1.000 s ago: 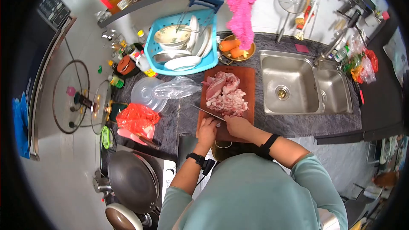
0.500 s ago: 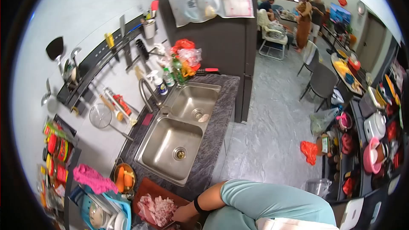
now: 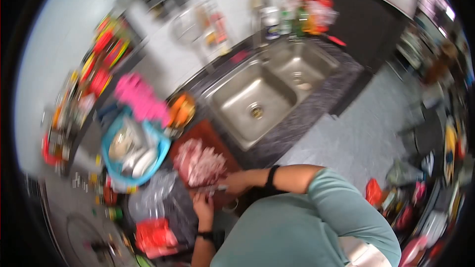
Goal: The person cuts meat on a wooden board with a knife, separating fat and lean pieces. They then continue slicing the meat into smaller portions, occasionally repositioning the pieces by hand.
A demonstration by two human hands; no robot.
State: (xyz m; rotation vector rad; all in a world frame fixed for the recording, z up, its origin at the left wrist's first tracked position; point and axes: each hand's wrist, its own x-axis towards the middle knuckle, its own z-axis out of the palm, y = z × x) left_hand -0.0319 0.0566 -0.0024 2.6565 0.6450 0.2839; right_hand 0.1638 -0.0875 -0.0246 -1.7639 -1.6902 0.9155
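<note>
frame is heavily motion-blurred and the view is tilted. right hand (image 3: 237,182) sits at the near edge of the cutting board (image 3: 210,132), black band on the wrist, forearm coming in from the right. left hand (image 3: 203,202) is just below it, off the board's near corner, watch on the wrist. grip on both: cannot tell, the fingers are smeared (a pale streak between the two hands could be a blade, not clear enough to call). meat (image 3: 200,163) is a pink chopped pile in the middle of the board, just beside the right hand. the board lies on a dark speckled counter (image 3: 309,111) that runs diagonally up to the right. a steel double sink (image 3: 237,94) is set into the counter just beyond the board, with a drain visible in the nearer basin. left of the board is a blue dish rack (image 3: 161,144) with pale dishes in it, a pink cloth (image 3: 141,100) just beyond it, and a bowl of carrots (image 3: 180,111) between cloth and sink. a clear plastic bag (image 3: 153,195) and a red bag (image 3: 154,237) sit on the counter toward the lower left. white wall (image 3: 163,66) behind the counter, colourful jars (image 3: 104,54) on a shelf at left. grey tiled floor (image 3: 356,143) right of the counter, with clutter along the right edge too blurred to name.
</note>
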